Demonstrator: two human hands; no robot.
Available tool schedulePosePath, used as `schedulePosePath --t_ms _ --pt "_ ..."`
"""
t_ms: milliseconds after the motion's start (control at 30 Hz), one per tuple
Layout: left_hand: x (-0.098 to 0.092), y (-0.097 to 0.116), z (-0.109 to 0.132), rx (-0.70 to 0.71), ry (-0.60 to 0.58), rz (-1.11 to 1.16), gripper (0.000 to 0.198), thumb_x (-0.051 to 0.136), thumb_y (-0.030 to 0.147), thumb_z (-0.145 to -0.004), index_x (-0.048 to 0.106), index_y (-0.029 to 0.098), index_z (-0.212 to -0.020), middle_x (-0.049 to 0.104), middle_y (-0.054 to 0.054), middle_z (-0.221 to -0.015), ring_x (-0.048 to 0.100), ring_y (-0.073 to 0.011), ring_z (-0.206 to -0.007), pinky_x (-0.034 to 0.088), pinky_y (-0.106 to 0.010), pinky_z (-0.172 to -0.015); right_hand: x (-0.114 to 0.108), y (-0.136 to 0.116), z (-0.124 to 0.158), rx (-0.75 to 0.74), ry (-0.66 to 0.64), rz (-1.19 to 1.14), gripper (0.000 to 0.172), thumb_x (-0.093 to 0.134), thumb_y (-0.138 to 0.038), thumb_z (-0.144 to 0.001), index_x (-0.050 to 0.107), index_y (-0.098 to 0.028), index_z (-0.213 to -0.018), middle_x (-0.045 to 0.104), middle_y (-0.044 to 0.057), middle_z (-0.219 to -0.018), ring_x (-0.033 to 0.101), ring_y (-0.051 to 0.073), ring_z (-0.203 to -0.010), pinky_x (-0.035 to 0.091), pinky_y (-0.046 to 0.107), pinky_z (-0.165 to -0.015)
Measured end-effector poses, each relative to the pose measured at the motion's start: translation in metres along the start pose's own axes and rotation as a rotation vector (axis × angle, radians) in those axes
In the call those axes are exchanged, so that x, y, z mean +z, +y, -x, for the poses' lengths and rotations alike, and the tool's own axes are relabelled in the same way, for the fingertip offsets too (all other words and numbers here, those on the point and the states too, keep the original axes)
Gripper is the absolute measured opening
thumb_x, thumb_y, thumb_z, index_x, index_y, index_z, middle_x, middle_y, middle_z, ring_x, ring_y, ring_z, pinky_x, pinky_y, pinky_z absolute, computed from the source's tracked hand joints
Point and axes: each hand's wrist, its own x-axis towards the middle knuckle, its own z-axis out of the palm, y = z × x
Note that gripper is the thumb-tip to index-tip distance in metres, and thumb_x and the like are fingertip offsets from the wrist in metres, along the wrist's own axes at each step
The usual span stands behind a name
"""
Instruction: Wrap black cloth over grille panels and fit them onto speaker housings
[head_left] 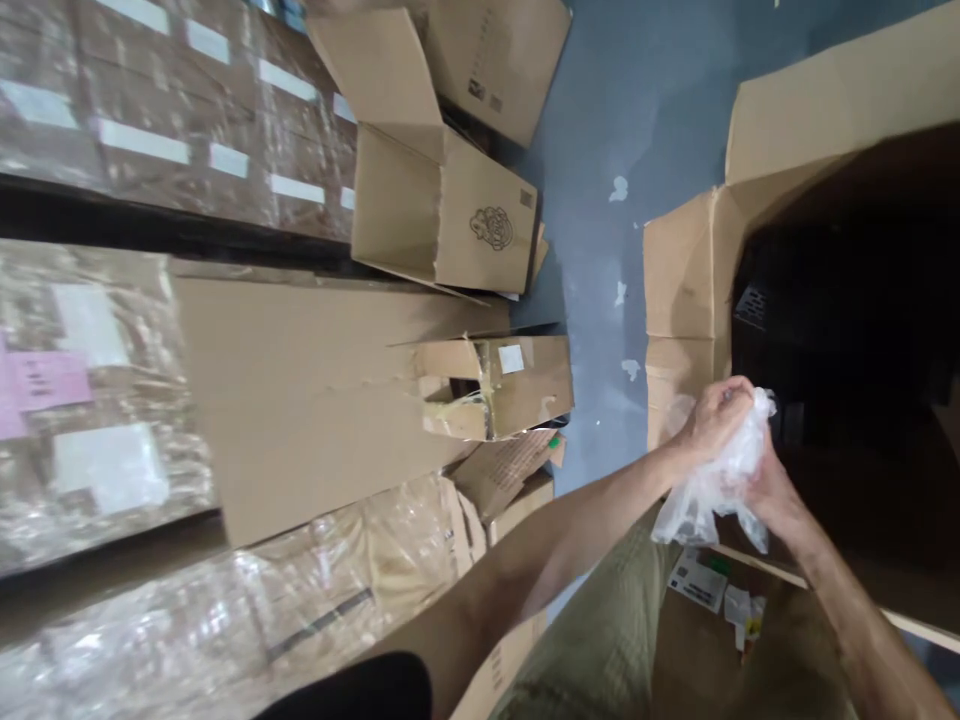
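Note:
A crumpled bundle of clear plastic bags or film (720, 490) is held up at the near edge of a large open cardboard box (679, 290). My left hand (716, 415) has its fingers curled around the top of the plastic. Lower down on the right side, my right hand (772, 490) grips the same bundle, its fingers partly hidden behind it. Loose ends of the plastic hang below both hands. The inside of the big box is very dark, so its contents cannot be made out.
Plastic-wrapped cartons (135, 130) are stacked along the left. An open cardboard box (487, 220) and a smaller torn box (525, 380) lie beside a flat cardboard sheet (300, 390). Grey-blue floor (600, 130) runs between them and the big box. A white label (697, 580) shows on cardboard below.

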Motion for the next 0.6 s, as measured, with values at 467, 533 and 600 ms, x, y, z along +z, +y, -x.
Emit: schedulePosePath --t_ms 467,533,600 --pt "-0.002 -0.023 0.096 0.525 -0.025 -0.626 0.033 0.068 0.044 -0.084 0.065 0.022 -0.109 0.061 -0.014 -0.136 0.059 -0.031 -0.129 0.05 -0.049 -0.112 0.034 0.007 0.041 -0.082 0.597 -0.191 0.027 0.071 -0.042 -0.063 0.063 -0.024 -0.082 0.062 -0.003 -0.07 0.054 0.017 -0.068 0.048 0.028 -0.063" --pt "-0.001 -0.023 0.097 0.551 -0.108 -0.636 0.032 0.063 0.038 -0.085 0.063 0.023 -0.113 0.063 -0.013 -0.134 0.063 -0.0293 -0.125 0.054 -0.046 -0.108 0.041 0.0 0.058 -0.13 0.584 -0.29 0.033 0.07 -0.046 -0.067 0.064 -0.025 -0.091 0.066 -0.001 -0.075 0.061 0.021 -0.071 0.054 0.034 -0.068" --pt "0.003 -0.018 0.096 0.564 -0.139 -0.65 0.028 0.059 0.032 -0.081 0.062 0.024 -0.107 0.068 -0.011 -0.124 0.067 -0.0282 -0.118 0.056 -0.045 -0.104 0.047 -0.008 0.084 -0.197 0.527 -0.372 0.045 0.07 -0.053 -0.07 0.067 -0.024 -0.104 0.07 0.003 -0.084 0.068 0.026 -0.08 0.058 0.041 -0.076"
